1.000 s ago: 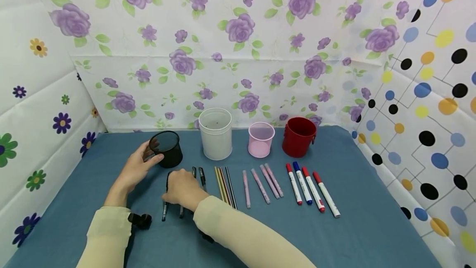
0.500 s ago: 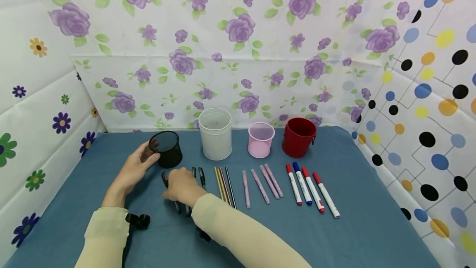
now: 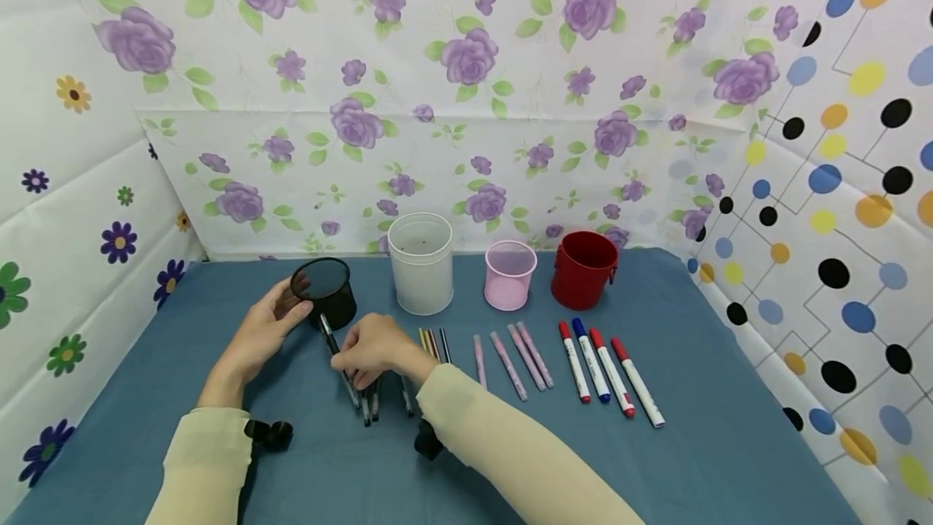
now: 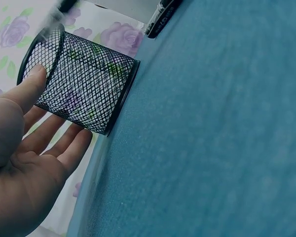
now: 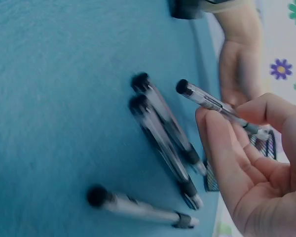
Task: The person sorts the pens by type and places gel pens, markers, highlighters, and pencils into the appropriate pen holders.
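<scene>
Floral backdrop [image 3: 423, 152] behind blue tablecloth [image 3: 700, 468]

Black mesh is displayed by the pen cup [image 3: 337, 306] at the left hand [image 3: 255, 335], while a clear pen [image 5: 205, 99] with black parts is held in the right hand [image 3: 377, 348]. Beyond the right hand, an off-white bin [image 3: 423, 282], a pink tumbler [image 3: 509, 286] and a red bucket [image 3: 581, 278] are shown; to its right, pale pink pens [image 3: 509, 366] and white markers [image 3: 612, 373] capped in red or blue are laid on a blue-grey tabletop [image 3: 729, 436]. Behind both hands, a white backdrop [image 3: 437, 156] is printed with purple roses and green leaves. Left of them, flowered cloth [image 3: 80, 209] is marked in purple, green and orange; far right, white cloth [image 3: 860, 225] is dotted in black, blue, yellow and orange.
</scene>
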The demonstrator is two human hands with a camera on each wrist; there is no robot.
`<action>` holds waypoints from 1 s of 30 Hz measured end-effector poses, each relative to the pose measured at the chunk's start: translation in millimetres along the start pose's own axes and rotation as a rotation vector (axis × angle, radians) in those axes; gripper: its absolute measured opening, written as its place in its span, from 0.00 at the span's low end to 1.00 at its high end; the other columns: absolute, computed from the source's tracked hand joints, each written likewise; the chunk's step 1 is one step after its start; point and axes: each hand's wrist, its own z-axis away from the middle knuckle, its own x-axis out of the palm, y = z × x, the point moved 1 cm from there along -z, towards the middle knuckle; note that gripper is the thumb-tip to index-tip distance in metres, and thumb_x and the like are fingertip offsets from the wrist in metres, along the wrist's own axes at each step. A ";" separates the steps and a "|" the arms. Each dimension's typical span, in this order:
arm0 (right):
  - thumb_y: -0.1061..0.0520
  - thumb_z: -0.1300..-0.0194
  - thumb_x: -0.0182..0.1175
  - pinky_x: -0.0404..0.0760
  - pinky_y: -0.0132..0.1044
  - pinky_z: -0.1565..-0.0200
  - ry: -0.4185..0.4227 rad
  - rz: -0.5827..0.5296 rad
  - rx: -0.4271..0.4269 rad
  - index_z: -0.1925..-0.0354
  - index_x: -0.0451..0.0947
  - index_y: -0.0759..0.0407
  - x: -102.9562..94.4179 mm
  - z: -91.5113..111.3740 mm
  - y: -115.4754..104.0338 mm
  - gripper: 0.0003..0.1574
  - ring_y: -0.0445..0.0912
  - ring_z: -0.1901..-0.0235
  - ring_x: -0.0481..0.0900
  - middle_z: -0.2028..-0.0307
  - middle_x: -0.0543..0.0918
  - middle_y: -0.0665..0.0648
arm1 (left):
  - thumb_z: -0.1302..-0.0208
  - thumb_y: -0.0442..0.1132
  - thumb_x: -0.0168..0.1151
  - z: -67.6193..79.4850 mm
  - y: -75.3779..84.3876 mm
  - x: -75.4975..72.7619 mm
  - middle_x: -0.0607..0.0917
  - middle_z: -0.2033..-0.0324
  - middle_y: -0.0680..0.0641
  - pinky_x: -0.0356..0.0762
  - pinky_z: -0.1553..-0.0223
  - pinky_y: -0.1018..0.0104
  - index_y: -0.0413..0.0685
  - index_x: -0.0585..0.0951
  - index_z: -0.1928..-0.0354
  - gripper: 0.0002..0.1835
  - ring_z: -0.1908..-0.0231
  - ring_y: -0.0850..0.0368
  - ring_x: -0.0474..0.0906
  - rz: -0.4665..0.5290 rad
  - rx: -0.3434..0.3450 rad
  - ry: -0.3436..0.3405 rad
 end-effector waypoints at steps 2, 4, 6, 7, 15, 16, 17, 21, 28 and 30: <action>0.61 0.29 0.70 0.92 0.47 0.67 -0.029 -0.070 -0.051 0.69 0.84 0.59 -9.2 0.5 2.1 0.09 0.50 0.77 0.88 0.72 0.87 0.61 | 0.18 0.57 0.55 0.2 0.2 0.9 0.57 0.18 0.35 0.59 0.27 0.27 0.50 0.47 0.13 0.44 0.20 0.30 0.54 0.000 -0.002 0.001; 0.62 0.27 0.68 0.92 0.50 0.64 -0.051 -0.113 -0.113 0.65 0.83 0.60 -18.6 0.3 2.9 0.06 0.50 0.76 0.89 0.69 0.87 0.62 | 0.17 0.56 0.55 0.1 0.9 1.8 0.57 0.18 0.36 0.59 0.26 0.28 0.50 0.46 0.13 0.44 0.20 0.31 0.53 -0.001 -0.003 0.000; 0.62 0.26 0.66 0.92 0.52 0.62 -0.054 -0.137 -0.167 0.61 0.82 0.60 -27.8 0.0 1.9 0.03 0.50 0.75 0.89 0.68 0.87 0.61 | 0.17 0.55 0.54 -0.5 1.8 2.4 0.56 0.17 0.37 0.58 0.26 0.28 0.53 0.45 0.13 0.43 0.20 0.31 0.52 0.001 -0.002 0.000; 0.62 0.26 0.66 0.92 0.52 0.61 -0.051 -0.141 -0.193 0.60 0.82 0.60 -32.0 -0.1 1.0 0.02 0.49 0.75 0.89 0.67 0.87 0.60 | 0.17 0.55 0.55 -0.9 2.3 2.6 0.56 0.17 0.37 0.58 0.26 0.28 0.53 0.45 0.12 0.44 0.20 0.31 0.52 0.003 -0.002 0.000; 0.64 0.26 0.65 0.92 0.40 0.65 0.061 -0.149 -0.338 0.54 0.81 0.62 -58.1 -2.8 -6.3 0.04 0.52 0.70 0.90 0.65 0.87 0.57 | 0.17 0.55 0.55 -4.3 -2.3 7.0 0.53 0.17 0.36 0.57 0.26 0.27 0.54 0.42 0.13 0.45 0.19 0.30 0.49 0.014 -0.018 -0.005; 0.64 0.26 0.65 0.92 0.41 0.64 0.084 -0.146 -0.353 0.53 0.81 0.62 -60.6 -3.5 -6.9 0.04 0.53 0.69 0.90 0.65 0.87 0.58 | 0.17 0.55 0.55 -4.7 -2.5 7.8 0.53 0.17 0.37 0.57 0.25 0.28 0.54 0.42 0.13 0.45 0.19 0.30 0.49 0.017 -0.016 -0.005; 0.64 0.25 0.65 0.92 0.42 0.63 0.105 -0.146 -0.373 0.53 0.81 0.63 -63.0 -4.5 -7.6 0.05 0.55 0.68 0.90 0.64 0.87 0.59 | 0.17 0.55 0.55 -5.0 -2.7 8.4 0.53 0.17 0.37 0.57 0.25 0.28 0.54 0.42 0.13 0.45 0.19 0.30 0.49 0.019 -0.014 -0.005; 0.63 0.24 0.65 0.92 0.42 0.60 0.207 -0.119 -0.436 0.52 0.81 0.63 -73.0 -10.5 -11.1 0.06 0.54 0.65 0.90 0.61 0.86 0.60 | 0.18 0.57 0.55 -6.1 -0.3 9.5 0.53 0.16 0.39 0.57 0.25 0.30 0.54 0.43 0.12 0.46 0.19 0.32 0.49 0.030 0.004 -0.012; 0.58 0.23 0.66 0.87 0.29 0.63 0.357 0.013 -0.499 0.50 0.81 0.59 -84.8 -20.6 -21.9 0.07 0.39 0.68 0.88 0.57 0.88 0.56 | 0.17 0.53 0.55 -2.9 -1.0 5.6 0.51 0.16 0.39 0.55 0.25 0.28 0.55 0.41 0.12 0.45 0.18 0.31 0.46 0.044 0.015 -0.030; 0.57 0.22 0.65 0.87 0.29 0.63 0.373 0.014 -0.498 0.49 0.81 0.58 -85.3 -23.2 -26.2 0.08 0.38 0.67 0.87 0.57 0.88 0.55 | 0.17 0.54 0.55 -2.1 -1.2 4.2 0.51 0.16 0.39 0.55 0.25 0.27 0.55 0.41 0.12 0.45 0.18 0.30 0.45 0.031 0.010 -0.021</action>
